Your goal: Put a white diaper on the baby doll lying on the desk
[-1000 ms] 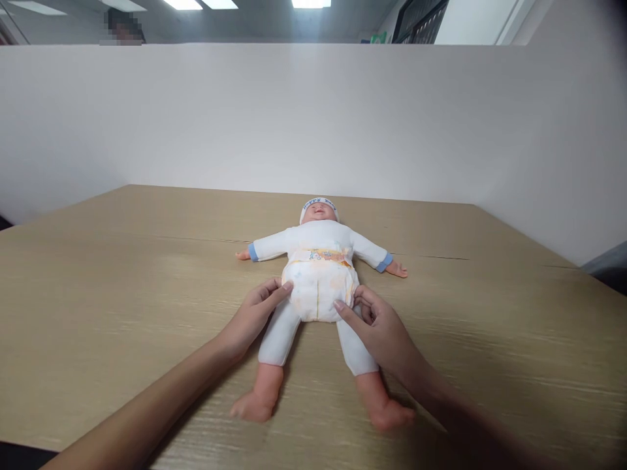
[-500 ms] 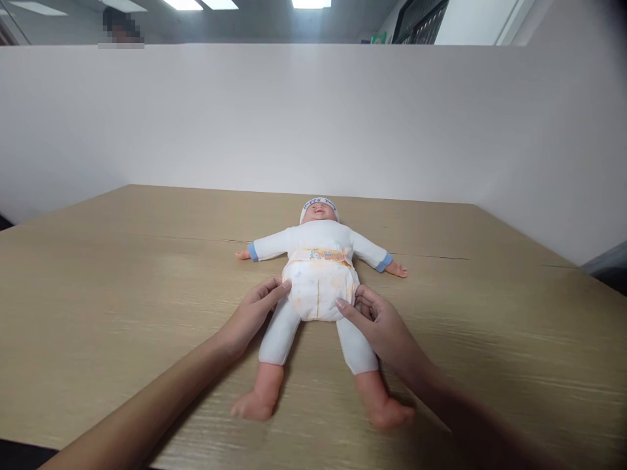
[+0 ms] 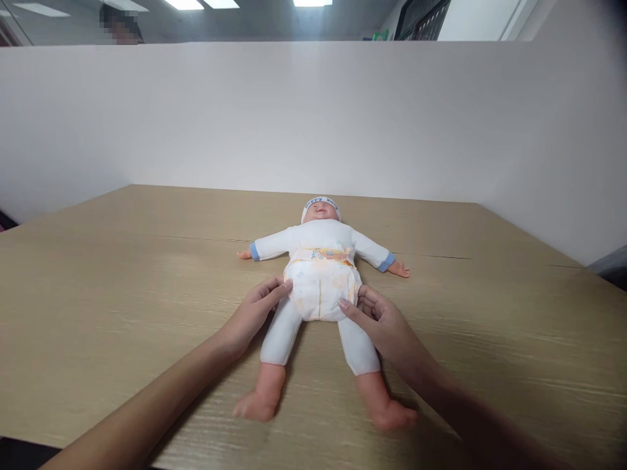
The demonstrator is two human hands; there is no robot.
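Observation:
A baby doll (image 3: 321,234) in a white suit with blue cuffs and a lettered cap lies on its back, its feet toward me and its arms spread. Around its hips sits a white diaper (image 3: 321,287) with a printed orange waistband. My left hand (image 3: 257,310) pinches the diaper's edge at the left hip, thumb on top and fingers tucked at the side. On the other side, my right hand (image 3: 382,320) has its thumb on the diaper near the leg opening and its fingers curled at the right edge, gripping it.
The doll rests on a wide wooden table (image 3: 147,274) with a seam across it. A pale partition (image 3: 313,117) rises behind and at the sides. Beyond it, a person's head (image 3: 120,25) shows at the upper left. A dark object (image 3: 610,266) is at the far right edge.
Both hands keep the same hold on the diaper. The view has shifted very slightly; the doll lies as before.

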